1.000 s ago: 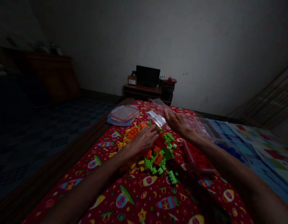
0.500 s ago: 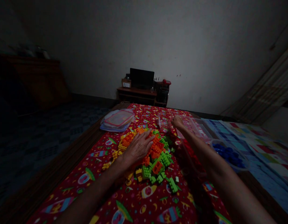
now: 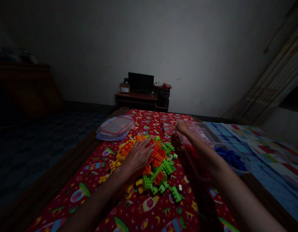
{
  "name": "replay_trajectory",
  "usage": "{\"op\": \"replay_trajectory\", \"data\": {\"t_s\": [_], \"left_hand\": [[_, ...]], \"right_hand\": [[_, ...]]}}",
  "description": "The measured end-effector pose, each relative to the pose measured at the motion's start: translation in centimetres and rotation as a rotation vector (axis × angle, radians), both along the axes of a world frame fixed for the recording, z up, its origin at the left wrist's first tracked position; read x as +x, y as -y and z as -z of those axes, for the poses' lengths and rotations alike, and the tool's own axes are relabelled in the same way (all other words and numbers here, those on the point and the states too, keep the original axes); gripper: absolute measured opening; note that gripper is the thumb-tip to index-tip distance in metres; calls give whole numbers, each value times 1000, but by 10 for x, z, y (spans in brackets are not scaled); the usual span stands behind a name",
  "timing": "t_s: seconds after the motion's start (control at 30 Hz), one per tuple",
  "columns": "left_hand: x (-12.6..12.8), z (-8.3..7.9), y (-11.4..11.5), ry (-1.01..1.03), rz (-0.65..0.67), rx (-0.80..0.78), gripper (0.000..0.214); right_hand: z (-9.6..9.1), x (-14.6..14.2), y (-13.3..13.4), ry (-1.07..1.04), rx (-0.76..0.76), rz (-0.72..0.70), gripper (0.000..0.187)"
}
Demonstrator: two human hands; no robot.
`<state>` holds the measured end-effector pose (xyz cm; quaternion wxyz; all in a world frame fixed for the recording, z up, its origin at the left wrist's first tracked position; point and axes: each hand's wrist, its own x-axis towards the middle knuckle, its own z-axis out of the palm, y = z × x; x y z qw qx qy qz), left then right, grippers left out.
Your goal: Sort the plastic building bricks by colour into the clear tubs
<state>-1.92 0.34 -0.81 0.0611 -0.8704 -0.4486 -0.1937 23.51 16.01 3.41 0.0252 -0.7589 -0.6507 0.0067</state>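
My left hand [image 3: 138, 156] lies with its fingers stretched out over a heap of toy building blocks. Orange blocks [image 3: 159, 156] show beside its fingertips, green blocks [image 3: 167, 167] spread to the right, and yellow blocks [image 3: 114, 166] lie left of the hand. Farther off, my right hand [image 3: 182, 127] is closed at a clear plastic container [image 3: 168, 126]; whatever its fingers may hold is hidden. Below my right forearm stands a clear box with red blocks [image 3: 193, 159], partly covered by the arm.
Stacked plastic lids [image 3: 116, 128] lie at the far left of the red patterned cloth [image 3: 149, 219]. A clear tub of blue blocks [image 3: 231, 158] stands at the right, near another clear container [image 3: 206, 133]. A small white block [image 3: 180, 187] lies near the green ones.
The view has turned slightly right, so everything sits a little farther left. My left hand stays on the heap, and my right hand remains closed by the far container.
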Motion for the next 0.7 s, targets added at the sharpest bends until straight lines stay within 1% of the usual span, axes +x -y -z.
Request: {"op": "replay_trajectory", "data": {"t_s": [0.1,0.2,0.33,0.43,0.57,0.63,0.7], "left_hand": [[-1,3,-2,6,18,44,41],[-1,5,-3,19,25,81,40],[-1,7,-3,30,20,81,41],[-1,7,-4,21,14,74,42],[-2,9,-6,38,26,82,42],[-2,10,-7,46,38,81,42],[-3,12,-7,48,36,78,42]], "right_hand": [[-1,1,-3,25,14,28,36],[-4,1,-5,52,21,28,36],[-10,1,-5,73,18,-8,35],[-14,1,1,100,41,-24,33],[-25,8,23,145,92,-28,34],[-31,18,42,172,116,-52,35],[-32,34,69,226,159,-117,35]]}}
